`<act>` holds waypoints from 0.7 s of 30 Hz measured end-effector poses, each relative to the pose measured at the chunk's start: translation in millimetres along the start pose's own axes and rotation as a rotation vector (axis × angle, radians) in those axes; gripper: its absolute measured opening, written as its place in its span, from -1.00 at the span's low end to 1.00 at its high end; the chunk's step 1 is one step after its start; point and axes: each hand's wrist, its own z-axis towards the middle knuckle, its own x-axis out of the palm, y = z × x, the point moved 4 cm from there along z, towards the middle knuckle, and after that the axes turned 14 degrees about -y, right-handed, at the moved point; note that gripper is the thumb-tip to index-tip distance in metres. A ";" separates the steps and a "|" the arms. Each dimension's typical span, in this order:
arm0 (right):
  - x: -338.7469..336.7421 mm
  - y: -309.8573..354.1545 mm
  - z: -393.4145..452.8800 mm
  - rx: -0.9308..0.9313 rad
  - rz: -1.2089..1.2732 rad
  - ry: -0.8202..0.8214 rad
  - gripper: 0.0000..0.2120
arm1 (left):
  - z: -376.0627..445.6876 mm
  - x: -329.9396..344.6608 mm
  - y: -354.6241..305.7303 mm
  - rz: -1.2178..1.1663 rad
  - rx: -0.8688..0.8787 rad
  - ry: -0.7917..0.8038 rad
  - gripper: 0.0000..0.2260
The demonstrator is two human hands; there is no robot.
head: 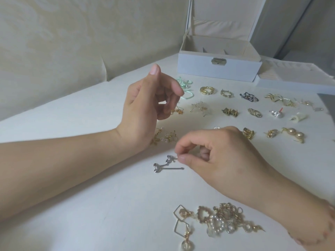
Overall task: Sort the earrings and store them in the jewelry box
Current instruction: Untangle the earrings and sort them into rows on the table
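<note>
While the unsorted pile (223,221) waits nearest, a silver drop earring (170,159) is being pinched at its post by the right hand (217,156).

Its twin (163,168) lies just beside it on the white tabletop (108,205); both look light, thin, stiff & slippery, so best taken by the post w/ fingertips, not the dangly end. Left hand (145,109) is held up, fingers loosely curled, nothing in it. Sorted pairs (253,109) are laid in rows further back; jewelry box (219,68) sits open beyond them.
</note>
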 end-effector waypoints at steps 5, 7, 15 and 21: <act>-20.5 -3.1 -4.8 0.021 0.064 -0.007 -0.89 | -4.2 1.7 -2.6 0.014 0.046 0.040 -0.54; -31.5 2.4 -15.2 -0.007 0.089 0.056 -0.92 | -6.0 2.0 -2.2 0.029 0.069 0.065 -0.54; -32.4 22.7 -58.3 -0.120 -0.238 0.217 -0.71 | -11.5 4.1 -1.4 0.021 0.140 0.149 -0.58; -25.2 26.3 -61.9 -0.128 -0.293 0.113 -0.83 | -12.1 4.5 -1.6 0.036 0.154 0.159 -0.59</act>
